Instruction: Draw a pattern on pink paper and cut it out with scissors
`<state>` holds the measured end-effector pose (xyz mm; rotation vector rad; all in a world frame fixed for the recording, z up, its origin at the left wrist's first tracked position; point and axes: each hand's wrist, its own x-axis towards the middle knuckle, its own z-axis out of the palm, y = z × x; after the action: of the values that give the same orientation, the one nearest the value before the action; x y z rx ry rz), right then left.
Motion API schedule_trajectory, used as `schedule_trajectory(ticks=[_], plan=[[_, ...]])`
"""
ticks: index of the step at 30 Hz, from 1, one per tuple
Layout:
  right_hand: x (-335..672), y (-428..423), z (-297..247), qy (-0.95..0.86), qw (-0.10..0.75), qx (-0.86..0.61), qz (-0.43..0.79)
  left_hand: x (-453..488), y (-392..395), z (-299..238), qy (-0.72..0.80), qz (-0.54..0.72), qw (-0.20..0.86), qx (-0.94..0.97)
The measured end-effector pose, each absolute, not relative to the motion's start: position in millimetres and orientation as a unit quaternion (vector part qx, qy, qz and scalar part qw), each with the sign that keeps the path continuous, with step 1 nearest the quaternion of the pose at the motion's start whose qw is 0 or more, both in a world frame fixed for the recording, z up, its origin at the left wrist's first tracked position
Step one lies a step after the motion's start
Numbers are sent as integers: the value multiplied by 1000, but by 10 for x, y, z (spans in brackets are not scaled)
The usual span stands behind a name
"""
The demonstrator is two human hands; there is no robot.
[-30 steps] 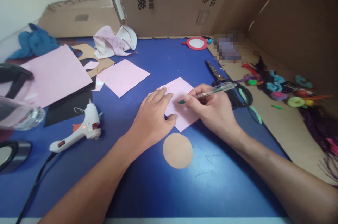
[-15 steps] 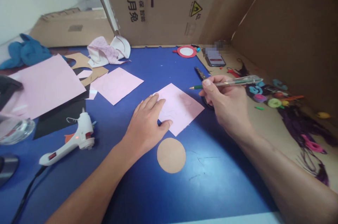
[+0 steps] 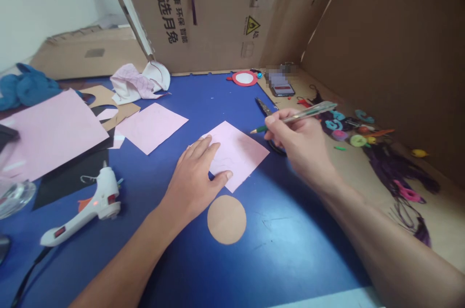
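My left hand (image 3: 194, 172) lies flat with spread fingers on a square of pink paper (image 3: 241, 150), pinning its lower left part. My right hand (image 3: 296, 141) grips a transparent-barrelled pen (image 3: 308, 113) above the paper's upper right corner. The pen's green tip (image 3: 254, 130) is off the sheet, over the blue mat. Faint pencil lines mark the paper. A tan paper circle (image 3: 226, 220) lies on the mat just below my left hand, touching neither hand. Black-handled scissors (image 3: 267, 114) are partly hidden behind my right hand.
A white hot glue gun (image 3: 90, 206) lies on the blue mat (image 3: 290, 250), left of my left arm. Other pink sheets (image 3: 150, 127), black paper and tan card scraps lie further left. Cardboard walls rise behind. Felt and yarn pieces (image 3: 348, 126) lie right.
My right hand has lifted the pen's tip off the pink paper and holds it beyond the sheet's corner. The left hand stays on the paper. The whole view has shifted as my head turned.
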<state>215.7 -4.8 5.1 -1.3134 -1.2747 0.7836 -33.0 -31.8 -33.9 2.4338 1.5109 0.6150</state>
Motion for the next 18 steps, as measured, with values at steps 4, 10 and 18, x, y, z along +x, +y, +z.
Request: schedule_trajectory(ticks=[4,10,18], plan=[[2022,-111,3,-580,456,-537,408,-336,-313,-371,515,213,101,824],[1961,-104,-134,-587,440,-524,432,-347,-308,-400,521,205,98,823],[1948,-105,-177,-593,421,-529,436,-342,-307,-377,526,199,103,820]])
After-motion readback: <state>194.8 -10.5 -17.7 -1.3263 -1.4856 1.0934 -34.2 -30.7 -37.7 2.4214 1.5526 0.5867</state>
